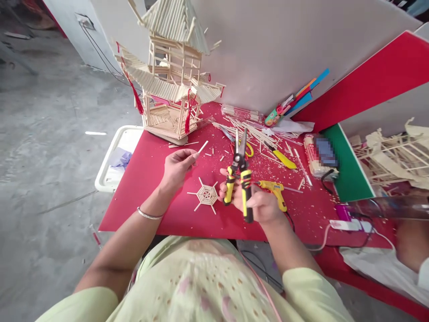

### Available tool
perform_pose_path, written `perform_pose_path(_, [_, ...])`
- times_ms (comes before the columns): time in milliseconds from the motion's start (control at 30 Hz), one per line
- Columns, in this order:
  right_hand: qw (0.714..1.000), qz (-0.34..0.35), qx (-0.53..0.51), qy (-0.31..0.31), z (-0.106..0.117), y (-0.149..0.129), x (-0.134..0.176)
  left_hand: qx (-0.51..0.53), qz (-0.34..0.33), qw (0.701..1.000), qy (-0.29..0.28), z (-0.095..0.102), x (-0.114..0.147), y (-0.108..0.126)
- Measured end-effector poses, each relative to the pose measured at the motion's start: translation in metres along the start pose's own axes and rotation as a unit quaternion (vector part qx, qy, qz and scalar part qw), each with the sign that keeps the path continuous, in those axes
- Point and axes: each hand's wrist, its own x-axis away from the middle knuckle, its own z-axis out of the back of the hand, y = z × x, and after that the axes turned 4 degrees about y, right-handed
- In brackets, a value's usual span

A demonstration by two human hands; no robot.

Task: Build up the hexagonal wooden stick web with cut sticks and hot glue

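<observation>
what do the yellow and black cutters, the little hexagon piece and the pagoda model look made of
Cutters: metal blades, judging by the grey sheen; handles probably moulded plastic or rubber.
Hexagon piece: likely bare wood, from its pale, matt sticks.
Pagoda model: similar unpainted sticks; red tassels seem thread.

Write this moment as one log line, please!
left hand: holding stick | right hand: holding pliers, jaws apart | table: spoked hexagon, glue gun | pagoda: far left corner
</observation>
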Motion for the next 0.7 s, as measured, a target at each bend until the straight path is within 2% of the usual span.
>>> perform_pose_path(100, [1.000, -0.019, 0.005, -0.011, -0.011, -0.003, 0.005, 0.005, -0.011, 1.000, -0.004, 0.000, 0.001, 0.000])
perform_pose_path(300, [0.985, -0.040, -0.150, -0.075, -0.013, -0.002, 0.000, 0.018, -0.011, 1.000, -0.009, -0.001, 0.006, 0.005])
perform_pose_path(367, [0.987, -0.035, -0.141, -0.073, -0.012, 0.000, -0.003, 0.024, -0.008, 1.000, -0.008, -0.001, 0.007, 0.005])
perform_pose_path(467, [0.998, -0.032, -0.021, -0.046, -0.011, 0.004, -0.006, 0.031, -0.007, 0.999, -0.014, -0.002, 0.008, 0.005])
perform_pose_path(533, [0.996, -0.021, 0.083, -0.012, -0.010, 0.007, -0.008, 0.038, -0.010, 0.999, -0.016, -0.002, 0.008, 0.005])
perform_pose_path(700, [0.962, 0.014, 0.267, 0.060, -0.006, 0.020, -0.013, 0.058, -0.007, 0.998, -0.018, -0.004, 0.009, 0.007])
